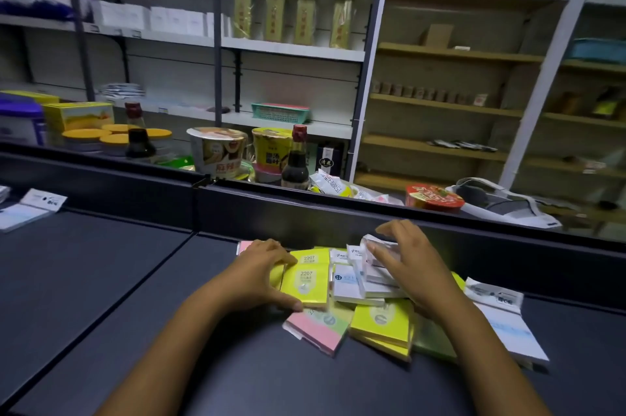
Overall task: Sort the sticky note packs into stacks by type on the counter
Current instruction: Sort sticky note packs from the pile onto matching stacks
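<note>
Here, low in the centre of the frame, your left hand [261,275] grips a yellow pack [308,283], thumb under its near edge and fingers along its far side. Your right hand [411,263] curls over the white packs [369,275] just right of it. A pink pack [316,331] and more yellow-green packs [382,324] lie below on the dark surface [101,297].

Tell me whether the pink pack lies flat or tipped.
Tipped: the pink pack leans askew at the pile's front edge, one end on the counter, the other under yellow packs.
</note>
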`<state>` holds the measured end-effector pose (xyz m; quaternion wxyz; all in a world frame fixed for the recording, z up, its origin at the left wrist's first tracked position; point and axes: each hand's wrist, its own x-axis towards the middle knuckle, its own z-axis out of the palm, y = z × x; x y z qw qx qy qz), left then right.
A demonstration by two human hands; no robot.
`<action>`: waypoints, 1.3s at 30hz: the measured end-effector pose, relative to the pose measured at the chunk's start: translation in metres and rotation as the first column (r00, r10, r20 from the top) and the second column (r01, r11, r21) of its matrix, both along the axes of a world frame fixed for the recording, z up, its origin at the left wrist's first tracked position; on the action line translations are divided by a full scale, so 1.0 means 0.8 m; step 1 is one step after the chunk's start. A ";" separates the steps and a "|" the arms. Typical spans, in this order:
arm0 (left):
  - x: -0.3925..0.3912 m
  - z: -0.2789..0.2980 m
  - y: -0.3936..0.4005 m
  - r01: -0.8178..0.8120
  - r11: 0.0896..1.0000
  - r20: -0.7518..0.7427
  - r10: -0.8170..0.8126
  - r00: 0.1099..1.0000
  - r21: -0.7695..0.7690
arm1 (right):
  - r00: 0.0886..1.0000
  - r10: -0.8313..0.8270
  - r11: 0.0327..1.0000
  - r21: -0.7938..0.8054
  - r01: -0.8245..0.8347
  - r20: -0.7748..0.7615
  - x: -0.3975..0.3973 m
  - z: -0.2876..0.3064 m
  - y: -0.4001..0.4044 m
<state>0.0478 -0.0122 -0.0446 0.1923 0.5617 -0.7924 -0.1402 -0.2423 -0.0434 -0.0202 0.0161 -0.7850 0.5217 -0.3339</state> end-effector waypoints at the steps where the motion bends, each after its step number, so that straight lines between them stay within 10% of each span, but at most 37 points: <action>1: 0.000 -0.001 0.000 0.003 1.000 -0.011 -0.003 1.000 -0.002 | 1.000 0.002 1.000 0.002 -0.002 0.004 -0.003 0.000 0.000; 7: -0.012 0.009 -0.001 -0.040 0.991 -0.359 -0.008 0.933 -0.126 | 0.995 -0.041 0.999 0.024 0.039 0.087 -0.023 0.008 0.000; 15: -0.059 0.041 -0.004 -0.043 0.993 -0.829 -0.069 0.555 -0.112 | 0.979 -0.124 0.990 0.093 0.110 0.165 -0.043 0.008 0.002; 26: -0.059 0.026 0.003 -0.065 0.988 -0.807 -0.077 0.585 -0.141 | 0.964 -0.261 0.913 0.336 0.231 0.046 -0.037 0.000 0.008; 39: -0.066 0.018 0.018 -0.119 0.986 -0.826 -0.028 0.563 -0.115 | 0.703 -0.251 0.910 0.410 -0.063 0.665 -0.039 0.016 0.023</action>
